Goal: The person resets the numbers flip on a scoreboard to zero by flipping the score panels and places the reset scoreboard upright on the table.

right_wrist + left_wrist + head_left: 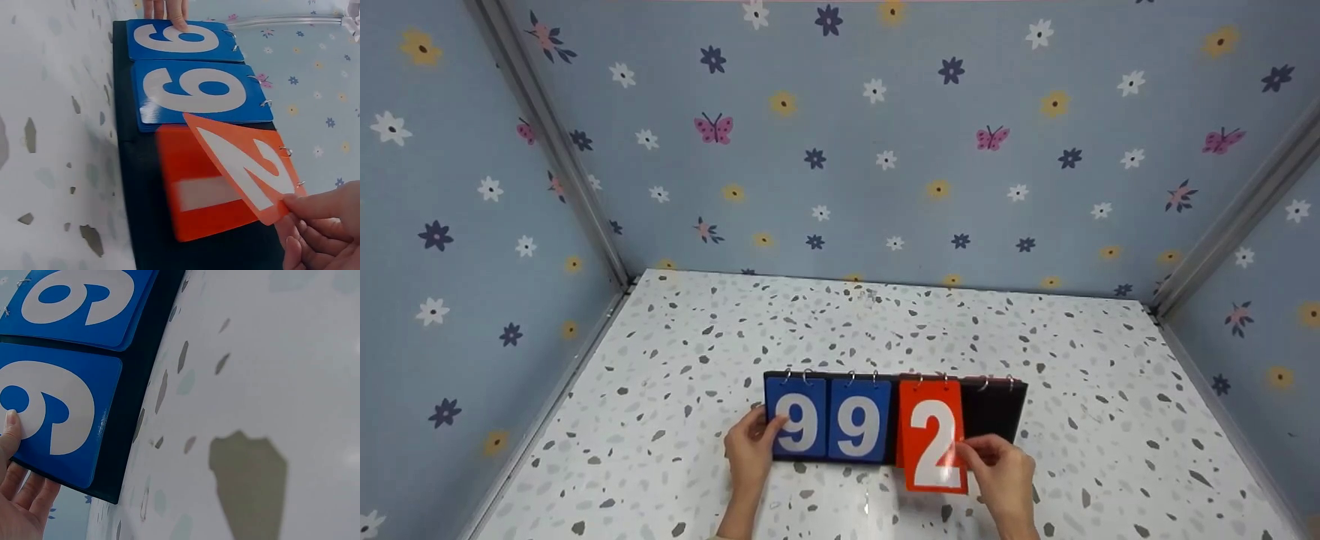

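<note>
A black flip scoreboard (994,414) stands tilted back on the table, its number cards hung from metal rings along the top. My left hand (748,448) grips its left end, thumb on the face of a blue 9 card (800,421) and other fingers behind the board. Beside that card hangs a second blue 9 card (858,420). My right hand (1006,471) pinches the right edge of a red 2 card (934,439), which is swung out from the board. Under it, the right wrist view shows another red card (205,219) with a white bar. The rightmost slot shows bare black backing.
The white speckled tabletop (720,330) lies under and around the scoreboard. Light blue flowered panels (870,195) wall it in at the back and both sides. Grey metal posts (556,150) run up the two rear corners.
</note>
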`<state>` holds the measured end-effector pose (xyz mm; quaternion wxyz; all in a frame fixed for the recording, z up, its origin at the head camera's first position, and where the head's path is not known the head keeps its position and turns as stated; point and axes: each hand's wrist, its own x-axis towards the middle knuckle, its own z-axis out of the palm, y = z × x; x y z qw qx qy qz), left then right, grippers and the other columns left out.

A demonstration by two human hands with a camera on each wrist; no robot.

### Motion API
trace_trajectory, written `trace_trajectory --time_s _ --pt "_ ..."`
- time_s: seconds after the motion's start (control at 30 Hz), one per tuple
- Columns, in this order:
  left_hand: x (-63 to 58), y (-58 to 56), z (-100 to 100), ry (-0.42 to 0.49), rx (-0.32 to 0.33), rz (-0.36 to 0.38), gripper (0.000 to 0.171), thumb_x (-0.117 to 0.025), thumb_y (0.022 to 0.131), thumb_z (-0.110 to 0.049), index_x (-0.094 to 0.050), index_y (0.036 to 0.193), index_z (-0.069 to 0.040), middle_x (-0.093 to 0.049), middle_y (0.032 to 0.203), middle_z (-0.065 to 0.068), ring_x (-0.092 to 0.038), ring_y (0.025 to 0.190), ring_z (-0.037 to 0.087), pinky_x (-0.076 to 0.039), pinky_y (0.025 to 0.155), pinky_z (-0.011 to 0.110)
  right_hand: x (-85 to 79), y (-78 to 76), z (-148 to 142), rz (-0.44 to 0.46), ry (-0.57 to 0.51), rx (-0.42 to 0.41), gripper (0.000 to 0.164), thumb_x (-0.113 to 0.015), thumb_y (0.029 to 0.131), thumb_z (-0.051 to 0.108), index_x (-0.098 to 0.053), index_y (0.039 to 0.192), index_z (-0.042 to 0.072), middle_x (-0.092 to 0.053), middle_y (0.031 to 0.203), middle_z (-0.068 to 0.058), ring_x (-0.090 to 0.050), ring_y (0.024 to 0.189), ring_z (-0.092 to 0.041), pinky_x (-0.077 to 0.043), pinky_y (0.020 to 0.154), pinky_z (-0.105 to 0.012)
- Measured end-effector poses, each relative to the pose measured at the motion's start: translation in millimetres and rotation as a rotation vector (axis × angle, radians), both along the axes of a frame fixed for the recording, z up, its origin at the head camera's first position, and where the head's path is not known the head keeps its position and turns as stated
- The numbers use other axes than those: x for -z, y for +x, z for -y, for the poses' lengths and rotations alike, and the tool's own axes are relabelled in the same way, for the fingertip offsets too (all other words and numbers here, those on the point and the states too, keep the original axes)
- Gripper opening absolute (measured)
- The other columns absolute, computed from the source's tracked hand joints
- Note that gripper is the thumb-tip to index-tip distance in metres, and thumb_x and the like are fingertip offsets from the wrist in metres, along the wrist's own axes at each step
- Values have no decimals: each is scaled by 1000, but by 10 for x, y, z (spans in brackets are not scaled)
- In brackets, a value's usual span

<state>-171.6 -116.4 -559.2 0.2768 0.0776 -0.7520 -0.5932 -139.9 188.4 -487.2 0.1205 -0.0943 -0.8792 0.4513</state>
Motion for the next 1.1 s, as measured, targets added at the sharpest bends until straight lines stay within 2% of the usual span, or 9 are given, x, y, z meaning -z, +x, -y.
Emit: trace_trajectory --time_s 0.13,0.23,0.43,0.53,0.6,0.73,0.87,0.97,1.1 --pt "8 3 5 11 0 -1 21 -73 72 -13 -67 88 0 -63 72 6 -58 64 13 -47 60 20 -29 10 -15 -47 -10 -60 13 -72 73 7 -66 84 2 -64 68 -5 -59 57 -12 -48 51 -20" --pt "11 7 7 8 2 0 21 -73 72 -13 -66 88 0 -63 72 6 -58 64 14 -47 60 21 -11 13 -48 -93 -119 -144 19 -71 74 7 -65 92 3 -64 71 -6 -60 59 -13 -50 53 -23" --pt "-22 18 6 -23 -3 -15 20 -72 73 -11 -66 88 1 -63 72 6 -57 63 13 -46 59 19 20 25 -124 -208 -346 -395 15 -59 82 -3 -63 96 -7 -62 86 -19 -61 70 -15 -51 59 -29" --pt "-111 49 -21 -21 0 -41 17 -72 72 -5 -66 85 4 -63 71 10 -57 61 17 -45 57 19 27 25 -143 -301 -412 -536 17 -52 82 -13 -59 98 -14 -58 91 -24 -61 78 -15 -51 65 -28" --pt "-196 84 -47 -21 0 -47 16 -71 72 -2 -65 85 6 -63 71 13 -57 61 19 -45 57 20 26 20 -138 -381 -438 -590 19 -53 78 -19 -59 96 -16 -57 90 -25 -61 82 -16 -50 68 -26" --pt "-324 143 -79 -30 -10 -17 17 -70 72 -1 -64 86 7 -63 72 15 -57 63 21 -45 59 20 -54 27 -82 -535 -383 -542 22 -61 67 -24 -63 86 -14 -59 81 -21 -62 74 -19 -50 62 -22" --pt "-351 157 -85 -33 -10 4 17 -70 73 -1 -64 87 7 -63 73 15 -58 64 23 -46 60 20 -209 46 -28 -634 -220 -429 25 -62 61 -28 -66 76 -8 -59 73 -16 -59 67 -20 -49 58 -18" --pt "-350 158 -85 -32 -8 6 17 -70 73 -2 -65 87 6 -63 73 15 -58 65 23 -46 60 21 -304 24 -25 -672 -135 -381 30 -63 58 -29 -68 73 -4 -59 75 -15 -57 72 -21 -47 66 -15" --pt "-347 158 -83 -26 -4 -4 17 -70 73 -2 -65 87 6 -63 73 15 -58 65 24 -46 61 21 -408 -73 -51 -732 -94 -389 30 -64 58 -28 -68 73 -3 -62 78 -15 -58 77 -22 -44 75 -16"
